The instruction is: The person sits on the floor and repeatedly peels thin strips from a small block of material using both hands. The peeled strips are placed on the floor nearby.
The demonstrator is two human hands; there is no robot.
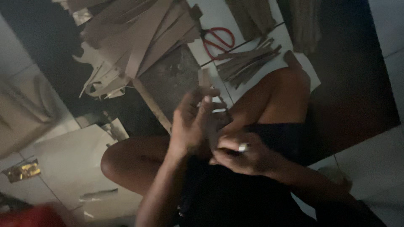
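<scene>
We note the right hand (248, 155), nearest us over the lap, curled closed around a small pale item we cannot identify. Left hand (191, 124) just beyond, fingers half open, pinching a cardboard strip (205, 84) upright. Farther on the floor (378, 159): strip bundle (248, 63), red scissors (219, 40), cardboard pile (134, 38).

Home craft floor, tiled floor (378, 159), cardboard offcuts (139, 38), red scissors (219, 40)
</scene>
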